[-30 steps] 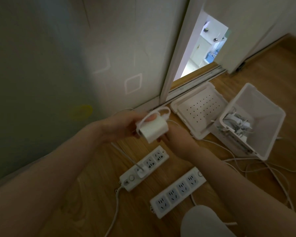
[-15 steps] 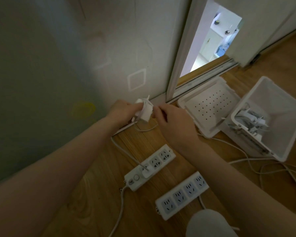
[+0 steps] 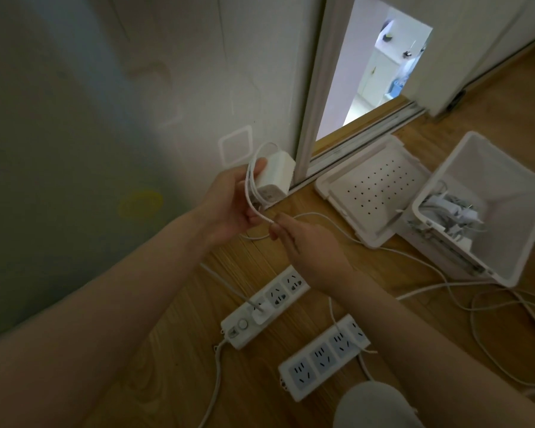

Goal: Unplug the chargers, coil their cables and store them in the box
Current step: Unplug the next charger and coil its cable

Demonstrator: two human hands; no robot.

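The charger (image 3: pixel 274 177) is a white, rounded block, held up off the floor near the wall, just left of the door frame. The left hand (image 3: pixel 235 205) is clenched around it, thumb on its top edge. Its thin white cable (image 3: pixel 254 193) loops in a couple of turns over the block's left side, then runs down to the right hand (image 3: pixel 306 239), which pinches it between thumb and fingertips just below the left hand. From there the cable trails right along the wooden floor (image 3: pixel 368 273).

To the right stands the white box (image 3: pixel 501 217), open, with other chargers and cables heaped inside. Its perforated lid (image 3: pixel 374 189) lies flat beside it on the left. Nearer, two white power strips lie on the floor: the far strip (image 3: pixel 266 307) has one plug in it; the near strip (image 3: pixel 325 356) has a loose cable across it. More cable tangles on the floor at right.
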